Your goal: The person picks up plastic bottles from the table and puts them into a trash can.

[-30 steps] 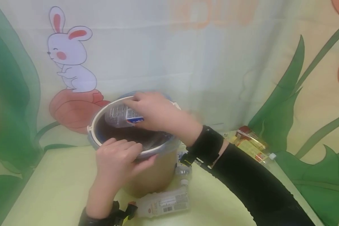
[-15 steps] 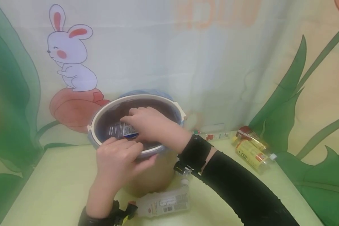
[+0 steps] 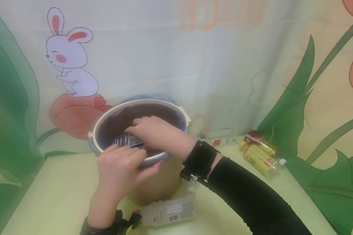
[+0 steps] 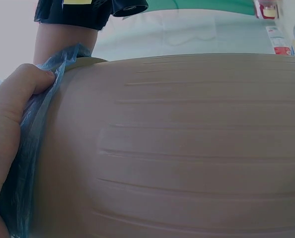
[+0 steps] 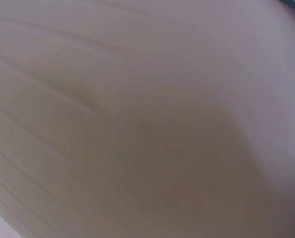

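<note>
Head view shows us the clear bottle point(image 3: 122, 140) lying tilted inside the mouth of the bin point(image 3: 156, 184), below the level of its cream rim point(image 3: 95, 133). Our right hand point(image 3: 153, 130) reaches in over the near right side and holds the bottle around its label; some fingertips are hidden, so we cannot tell exactly how they close on it. Our left hand point(image 3: 122, 166) grips the near rim, knuckles on top and thumb outside, and the left wrist view shows us that thumb pressing the blue liner point(image 4: 31, 134) to the tan wall. Our right wrist view gives only the blurred bin wall, with no sight of the fingers.

As we judge it, this bottle is in the bin but not yet let go. We cannot tell what else may lie in the dark bottom.

Outside, other bottles have not been put in. We see a whitish bottle point(image 3: 168, 212) on its side on the desk point(image 3: 67, 182), in front of the bin, and a white-capped bottle point(image 3: 191, 190) mostly hidden under our right wrist. Farther right lie a yellow-labelled bottle point(image 3: 258, 158) and a red-labelled one point(image 3: 254, 137) behind it. Beyond hangs a backdrop with a rabbit point(image 3: 72, 62).
</note>
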### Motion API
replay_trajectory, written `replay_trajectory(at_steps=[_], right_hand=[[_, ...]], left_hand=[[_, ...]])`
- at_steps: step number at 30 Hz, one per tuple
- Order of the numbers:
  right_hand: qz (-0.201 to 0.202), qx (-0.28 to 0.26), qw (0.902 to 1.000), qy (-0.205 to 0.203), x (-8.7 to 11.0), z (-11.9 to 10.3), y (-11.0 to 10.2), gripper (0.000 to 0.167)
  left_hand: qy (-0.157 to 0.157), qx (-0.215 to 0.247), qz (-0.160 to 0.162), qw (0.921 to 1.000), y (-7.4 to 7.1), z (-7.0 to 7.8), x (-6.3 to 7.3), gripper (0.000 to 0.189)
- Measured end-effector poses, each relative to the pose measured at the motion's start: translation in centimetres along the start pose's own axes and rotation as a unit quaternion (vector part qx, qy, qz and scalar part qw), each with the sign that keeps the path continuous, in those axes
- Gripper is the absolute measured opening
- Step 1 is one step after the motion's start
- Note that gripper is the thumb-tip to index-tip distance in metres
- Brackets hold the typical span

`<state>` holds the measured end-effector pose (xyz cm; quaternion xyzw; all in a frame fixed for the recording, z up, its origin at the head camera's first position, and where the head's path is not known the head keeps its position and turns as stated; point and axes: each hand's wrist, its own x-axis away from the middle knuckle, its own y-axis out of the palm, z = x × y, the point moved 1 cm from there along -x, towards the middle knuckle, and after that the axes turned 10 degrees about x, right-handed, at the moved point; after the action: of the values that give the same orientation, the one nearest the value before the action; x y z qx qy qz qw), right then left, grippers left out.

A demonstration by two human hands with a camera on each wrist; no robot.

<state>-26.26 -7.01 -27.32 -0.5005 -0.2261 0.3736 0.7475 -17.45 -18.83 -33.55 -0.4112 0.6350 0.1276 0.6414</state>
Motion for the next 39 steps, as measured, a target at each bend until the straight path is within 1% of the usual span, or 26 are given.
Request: replay_trajectory(at_steps=[9, 17, 24, 30, 34, 39], right_hand=[[0.009, -0.010, 0.9999, 0.006, 0.2, 0.0, -0.1, 0.057], [0.041, 0.002, 0.9991, 0.009, 0.3, 0.1, -0.3, 0.050], [0.044, 0.000, 0.9989, 0.012, 0.4, 0.1, -0.4, 0.046], [0.046, -0.004, 0.9988, 0.016, 0.5, 0.4, -0.5, 0.048], [0.071, -0.029, 0.9969, 0.016, 0.5, 1.0, -0.4, 0.053], [0.128, -0.074, 0.9886, 0.026, 1.3, 2.7, -0.5, 0.058]], left_hand=[[-0.001, 0.001, -0.001, 1.0000, 0.0, 0.0, 0.0, 0.059], [-0.001, 0.005, 0.000, 1.0000, 0.0, -0.1, 0.0, 0.058], [0.002, 0.006, 0.003, 1.0000, 0.0, -0.1, -0.2, 0.058], [0.001, 0.006, 0.001, 1.0000, 0.0, -0.1, -0.2, 0.058], [0.001, 0.001, -0.001, 1.0000, 0.0, -0.1, -0.1, 0.059], [0.004, -0.003, -0.004, 1.0000, 0.1, -0.1, 0.1, 0.059]])
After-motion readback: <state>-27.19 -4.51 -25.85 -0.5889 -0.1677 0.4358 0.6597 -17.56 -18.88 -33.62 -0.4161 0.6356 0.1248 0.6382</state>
